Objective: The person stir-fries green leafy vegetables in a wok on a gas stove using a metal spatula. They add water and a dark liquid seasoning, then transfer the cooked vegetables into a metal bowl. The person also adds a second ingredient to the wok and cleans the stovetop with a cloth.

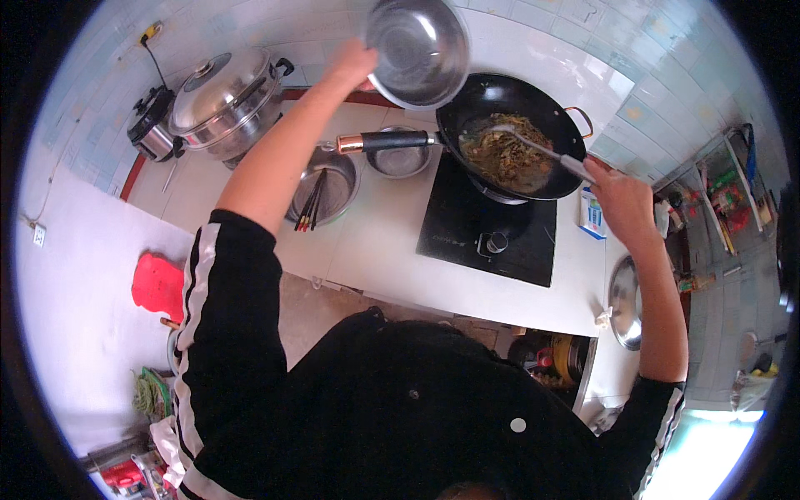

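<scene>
My left hand (353, 65) grips the rim of a metal bowl (417, 53), raised and tilted beside the far left rim of a black wok (494, 94). The wok rests on the burner of a black gas stove (490, 228), its long handle (381, 141) pointing left. My right hand (615, 194) is closed on the grey handle of a spatula (537, 147), whose head lies in the cooked chopped food (512, 159) in the wok. Below the wok's handle stands a small metal bowl (398, 161). Farther left, several chopsticks (312, 203) lean in a larger metal basin (331, 187).
A lidded steamer pot (222, 100) and an electric cooker (153, 125) stand at the back left. Right of the stove are a blue and white packet (591, 214) and a round metal lid or plate (625, 303). A wall rack (728, 187) hangs at the right.
</scene>
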`<state>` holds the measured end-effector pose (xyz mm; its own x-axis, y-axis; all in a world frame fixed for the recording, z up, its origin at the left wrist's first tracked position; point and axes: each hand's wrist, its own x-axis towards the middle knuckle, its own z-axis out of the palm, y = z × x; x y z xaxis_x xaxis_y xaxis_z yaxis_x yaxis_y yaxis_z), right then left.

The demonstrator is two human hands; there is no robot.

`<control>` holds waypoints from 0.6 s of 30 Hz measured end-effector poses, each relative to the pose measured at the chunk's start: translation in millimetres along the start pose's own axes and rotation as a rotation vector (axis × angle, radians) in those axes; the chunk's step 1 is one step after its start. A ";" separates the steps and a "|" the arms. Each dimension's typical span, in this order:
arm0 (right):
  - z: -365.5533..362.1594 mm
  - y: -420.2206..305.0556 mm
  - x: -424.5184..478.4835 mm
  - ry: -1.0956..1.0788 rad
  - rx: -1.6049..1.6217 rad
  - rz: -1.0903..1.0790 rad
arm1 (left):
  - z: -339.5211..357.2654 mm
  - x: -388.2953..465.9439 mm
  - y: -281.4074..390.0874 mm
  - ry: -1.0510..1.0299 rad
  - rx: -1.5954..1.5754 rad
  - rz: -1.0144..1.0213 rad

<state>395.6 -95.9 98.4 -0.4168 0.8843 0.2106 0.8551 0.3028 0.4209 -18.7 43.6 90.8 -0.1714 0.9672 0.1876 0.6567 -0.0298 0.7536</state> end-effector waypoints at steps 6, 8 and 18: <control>-15.8 4.0 -30.7 -0.098 0.241 0.192 | -41.8 -6.7 -87.1 0.018 -0.652 -0.306; -8.8 9.3 -39.7 -0.070 0.299 0.284 | -55.6 -17.2 -110.6 0.031 -0.739 -0.348; 20.3 -14.2 -68.9 -0.134 0.402 0.411 | -99.2 -126.4 -184.6 0.234 -0.944 -0.365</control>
<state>418.5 -153.8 60.0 -0.0059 0.9869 0.1612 0.9989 0.0133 -0.0447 -191.0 -98.2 -9.6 -0.4489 0.8868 -0.1101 -0.2893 -0.0277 0.9568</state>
